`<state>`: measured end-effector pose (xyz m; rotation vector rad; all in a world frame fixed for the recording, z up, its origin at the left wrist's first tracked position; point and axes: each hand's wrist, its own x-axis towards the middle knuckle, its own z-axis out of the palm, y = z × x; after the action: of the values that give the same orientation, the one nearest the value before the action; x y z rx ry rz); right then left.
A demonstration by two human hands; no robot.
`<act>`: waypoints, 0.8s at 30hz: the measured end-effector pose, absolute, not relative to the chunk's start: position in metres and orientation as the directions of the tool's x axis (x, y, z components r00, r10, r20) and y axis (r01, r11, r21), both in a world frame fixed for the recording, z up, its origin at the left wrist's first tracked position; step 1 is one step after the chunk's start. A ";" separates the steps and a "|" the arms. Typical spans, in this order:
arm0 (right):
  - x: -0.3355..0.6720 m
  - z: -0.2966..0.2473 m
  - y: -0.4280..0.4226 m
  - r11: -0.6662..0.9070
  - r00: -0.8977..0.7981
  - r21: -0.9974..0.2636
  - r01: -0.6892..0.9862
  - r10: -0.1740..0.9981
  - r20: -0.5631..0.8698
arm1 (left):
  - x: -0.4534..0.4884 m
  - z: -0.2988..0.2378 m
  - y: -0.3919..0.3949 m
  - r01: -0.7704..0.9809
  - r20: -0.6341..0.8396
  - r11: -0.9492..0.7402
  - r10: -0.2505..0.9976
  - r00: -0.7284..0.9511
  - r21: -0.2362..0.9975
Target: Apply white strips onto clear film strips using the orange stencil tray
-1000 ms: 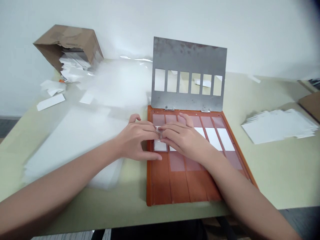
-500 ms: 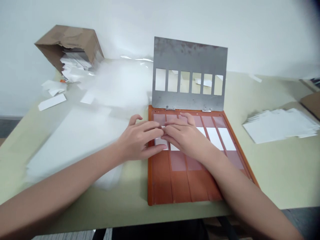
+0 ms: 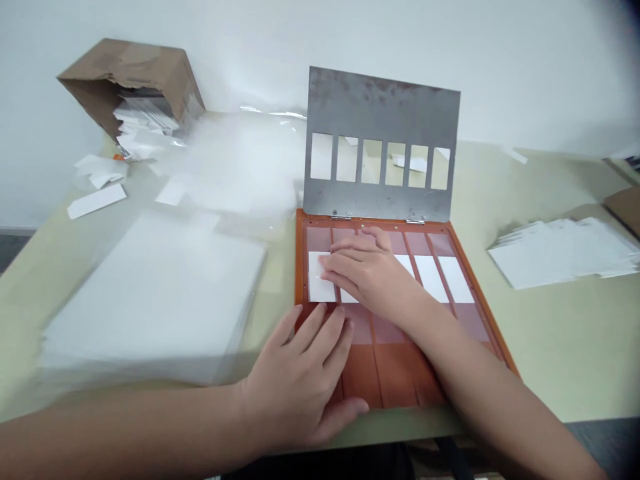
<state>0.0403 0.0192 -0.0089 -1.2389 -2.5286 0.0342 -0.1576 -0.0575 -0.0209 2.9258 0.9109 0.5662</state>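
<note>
Right hand (image 3: 367, 273): fingers together, pressing on white card (image 3: 315, 283) in the left slot of orange tray (image 3: 299, 280) | left hand (image 3: 295, 380): spread flat on the tray's near part, seems to keep it steady | hinged metal plate (image 3: 380, 107): stands up open, so the slots stay free

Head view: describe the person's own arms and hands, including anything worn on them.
The left hand and right hand are bare, with no gloves. The left forearm and right forearm are bare too, and no sleeve shows before they leave the frame. No watch, ring, bracelet or tape is visible. The fingernails look short and unpainted, though they are small in the picture.
</note>
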 end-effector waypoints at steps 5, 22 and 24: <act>0.040 -0.010 0.019 0.616 -0.559 -0.164 0.771 0.776 0.291 | -0.158 -0.022 -0.057 0.601 0.312 -0.790 0.604 0.733 0.118; 0.039 -0.011 0.020 0.630 -0.563 -0.194 0.752 0.767 0.308 | -0.158 -0.021 -0.048 0.628 0.239 -0.769 0.637 0.733 0.121; 0.039 -0.012 0.020 0.630 -0.562 -0.198 0.751 0.767 0.311 | -0.158 -0.023 -0.048 0.633 0.228 -0.765 0.641 0.733 0.116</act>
<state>0.0394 0.0205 -0.0115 -1.2091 -2.4877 0.0599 -0.1580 -0.0484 -0.0228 2.8964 1.0646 0.3982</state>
